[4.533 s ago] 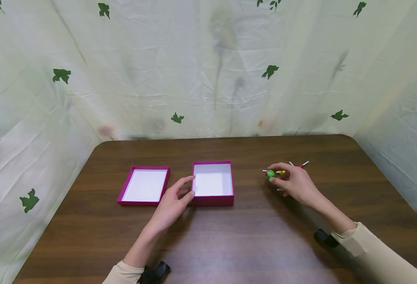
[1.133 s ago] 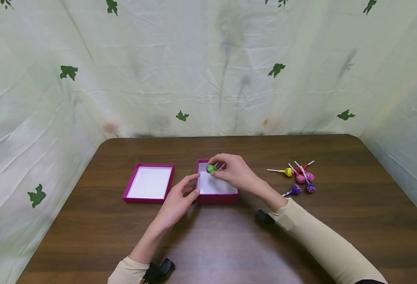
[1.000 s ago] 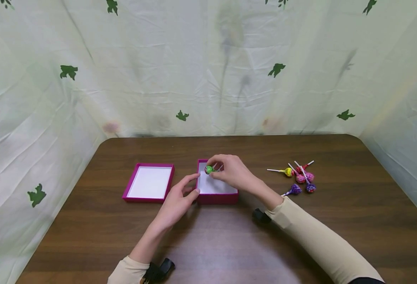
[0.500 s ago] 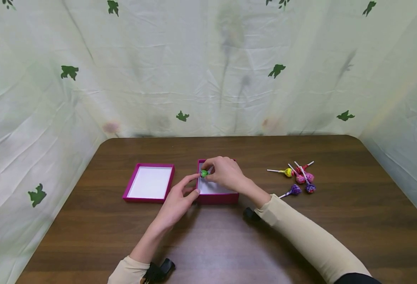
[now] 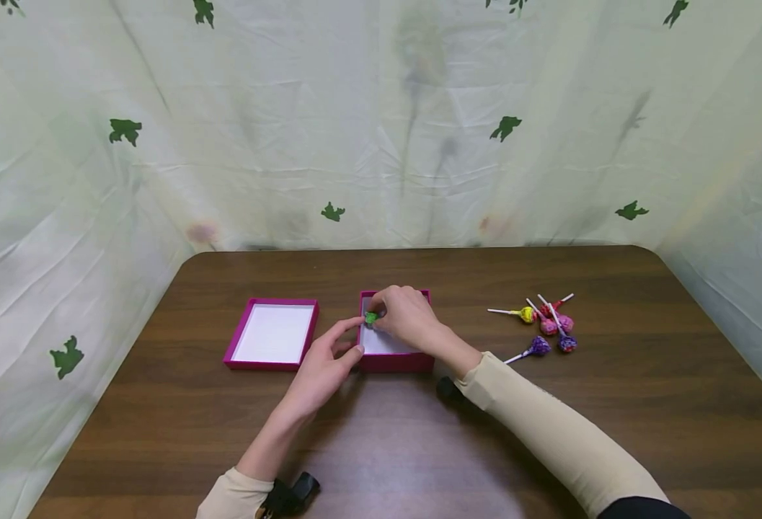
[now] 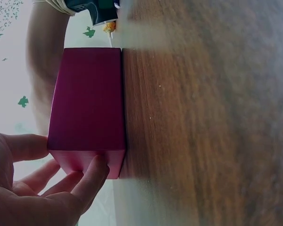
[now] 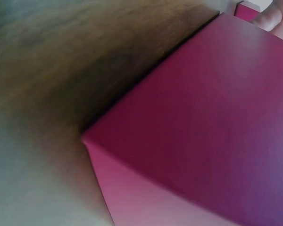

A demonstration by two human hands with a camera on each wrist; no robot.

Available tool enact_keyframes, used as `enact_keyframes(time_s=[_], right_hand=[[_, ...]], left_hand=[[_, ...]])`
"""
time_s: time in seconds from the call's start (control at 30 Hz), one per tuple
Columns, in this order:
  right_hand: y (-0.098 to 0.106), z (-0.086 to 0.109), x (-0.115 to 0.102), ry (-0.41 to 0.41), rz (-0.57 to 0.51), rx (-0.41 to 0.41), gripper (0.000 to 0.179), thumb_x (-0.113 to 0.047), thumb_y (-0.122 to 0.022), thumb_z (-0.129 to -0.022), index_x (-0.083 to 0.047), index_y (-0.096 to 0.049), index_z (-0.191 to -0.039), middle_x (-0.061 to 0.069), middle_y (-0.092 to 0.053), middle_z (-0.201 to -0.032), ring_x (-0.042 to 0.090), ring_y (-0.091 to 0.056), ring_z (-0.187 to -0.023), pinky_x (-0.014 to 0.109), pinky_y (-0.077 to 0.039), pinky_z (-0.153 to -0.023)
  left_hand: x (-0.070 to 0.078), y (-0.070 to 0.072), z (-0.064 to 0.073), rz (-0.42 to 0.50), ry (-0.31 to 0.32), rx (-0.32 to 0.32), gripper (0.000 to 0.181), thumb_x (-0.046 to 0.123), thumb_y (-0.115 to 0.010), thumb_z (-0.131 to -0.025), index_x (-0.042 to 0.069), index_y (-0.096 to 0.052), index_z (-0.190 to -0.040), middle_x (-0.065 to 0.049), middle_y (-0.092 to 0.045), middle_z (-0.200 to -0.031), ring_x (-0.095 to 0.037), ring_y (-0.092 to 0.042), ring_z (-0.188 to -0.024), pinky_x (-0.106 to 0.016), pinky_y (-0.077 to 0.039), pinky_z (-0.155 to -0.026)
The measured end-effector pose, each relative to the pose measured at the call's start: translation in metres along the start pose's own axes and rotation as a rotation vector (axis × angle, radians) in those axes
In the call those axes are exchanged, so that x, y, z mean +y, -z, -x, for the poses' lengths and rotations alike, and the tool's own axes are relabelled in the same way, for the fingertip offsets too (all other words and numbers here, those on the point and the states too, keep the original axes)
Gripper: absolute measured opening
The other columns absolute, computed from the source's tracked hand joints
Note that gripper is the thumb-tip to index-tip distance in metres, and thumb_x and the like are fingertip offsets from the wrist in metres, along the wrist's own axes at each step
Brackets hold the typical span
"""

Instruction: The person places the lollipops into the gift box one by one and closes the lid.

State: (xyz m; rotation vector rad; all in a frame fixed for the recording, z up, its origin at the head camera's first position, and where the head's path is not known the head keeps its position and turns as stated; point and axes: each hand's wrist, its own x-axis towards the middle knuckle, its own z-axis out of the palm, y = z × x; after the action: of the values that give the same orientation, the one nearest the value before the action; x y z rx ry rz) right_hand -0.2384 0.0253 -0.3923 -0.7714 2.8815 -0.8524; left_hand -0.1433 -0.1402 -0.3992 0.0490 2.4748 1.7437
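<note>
An uncovered magenta box (image 5: 396,362) with a white inside stands mid-table. My right hand (image 5: 409,317) reaches into it, pinching a green-wrapped lollipop (image 5: 370,318) near the left wall; its stick is hidden by the hand. With fingertips and thumb, my left hand (image 5: 321,366) touches the box's left side. The left wrist view has that hand (image 6: 52,188) with loosely bent fingers resting against the end of the box (image 6: 87,99). Only the outer walls of the box (image 7: 193,108) fill the right wrist view, so the right fingers are out of sight there.
Left of the box lies its shallow magenta lid (image 5: 272,366), white inside up. To the right several lollipops are scattered: a yellow one (image 5: 527,314), pink ones (image 5: 548,326) and purple ones (image 5: 540,346). A patterned cloth (image 5: 290,130) hangs behind the table.
My right hand brought the green lollipop from the pile on the right to the box. Over the last second it has moved lower and left inside. My left hand has stayed still lately.
</note>
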Motion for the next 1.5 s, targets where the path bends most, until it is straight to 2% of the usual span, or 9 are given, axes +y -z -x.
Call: enact_keyframes(time_s=[0.2, 0.43, 0.73, 0.9, 1.13, 1.5], right_hand=[[0.0, 0.0, 0.001, -0.028, -0.012, -0.004, 0.019, -0.011, -0.079, -0.082, -0.013, -0.078, -0.101, -0.001, -0.073, -0.099, 0.015, -0.064, -0.089, 0.031, -0.05, -0.076], [-0.001, 0.0, 0.001, -0.02, -0.005, 0.007, 0.017, -0.01, -0.078, -0.082, -0.013, -0.078, -0.099, -0.001, -0.073, -0.096, 0.015, -0.063, -0.087, 0.032, -0.05, -0.075], [0.005, 0.003, -0.002, 0.0, -0.014, 0.015, 0.019, -0.006, -0.076, -0.083, -0.01, -0.077, -0.101, 0.001, -0.073, -0.095, 0.015, -0.064, -0.086, 0.032, -0.052, -0.076], [0.017, 0.008, -0.004, 0.003, -0.063, 0.04, 0.021, -0.004, -0.074, -0.083, -0.008, -0.075, -0.103, 0.001, -0.073, -0.093, 0.015, -0.067, -0.087, 0.032, -0.052, -0.077], [0.036, 0.025, -0.001, 0.006, -0.151, 0.073, 0.021, -0.01, -0.076, -0.084, -0.01, -0.074, -0.105, -0.005, -0.07, -0.092, 0.007, -0.065, -0.079, 0.027, -0.051, -0.067], [0.07, 0.059, 0.001, -0.008, -0.165, 0.114, 0.021, -0.02, -0.075, -0.087, -0.018, -0.072, -0.108, -0.008, -0.067, -0.094, 0.011, -0.064, -0.08, 0.031, -0.051, -0.068]], left_hand=[[-0.001, -0.001, 0.0, 0.002, 0.009, 0.002, 0.047, 0.012, -0.061, -0.095, 0.017, -0.054, -0.141, -0.01, -0.051, -0.142, -0.03, -0.058, -0.119, -0.04, -0.05, -0.084], [-0.001, -0.001, 0.0, -0.003, 0.018, 0.008, 0.046, 0.013, -0.062, -0.095, 0.019, -0.054, -0.141, -0.006, -0.05, -0.143, -0.031, -0.057, -0.121, -0.045, -0.051, -0.089], [-0.002, -0.002, 0.0, -0.012, 0.025, 0.018, 0.046, 0.015, -0.062, -0.095, 0.021, -0.054, -0.14, -0.005, -0.051, -0.143, -0.03, -0.057, -0.12, -0.044, -0.051, -0.087], [-0.001, -0.001, 0.0, -0.011, 0.03, 0.013, 0.046, 0.015, -0.062, -0.095, 0.02, -0.054, -0.14, -0.006, -0.051, -0.143, -0.031, -0.057, -0.12, -0.046, -0.051, -0.089], [0.0, -0.001, -0.001, -0.018, 0.026, 0.007, 0.046, 0.015, -0.061, -0.096, 0.019, -0.053, -0.141, -0.006, -0.05, -0.143, -0.032, -0.057, -0.121, -0.049, -0.05, -0.091], [-0.001, -0.001, 0.0, -0.006, 0.028, 0.01, 0.046, 0.014, -0.062, -0.095, 0.019, -0.054, -0.141, -0.006, -0.048, -0.144, -0.031, -0.056, -0.12, -0.049, -0.05, -0.092]])
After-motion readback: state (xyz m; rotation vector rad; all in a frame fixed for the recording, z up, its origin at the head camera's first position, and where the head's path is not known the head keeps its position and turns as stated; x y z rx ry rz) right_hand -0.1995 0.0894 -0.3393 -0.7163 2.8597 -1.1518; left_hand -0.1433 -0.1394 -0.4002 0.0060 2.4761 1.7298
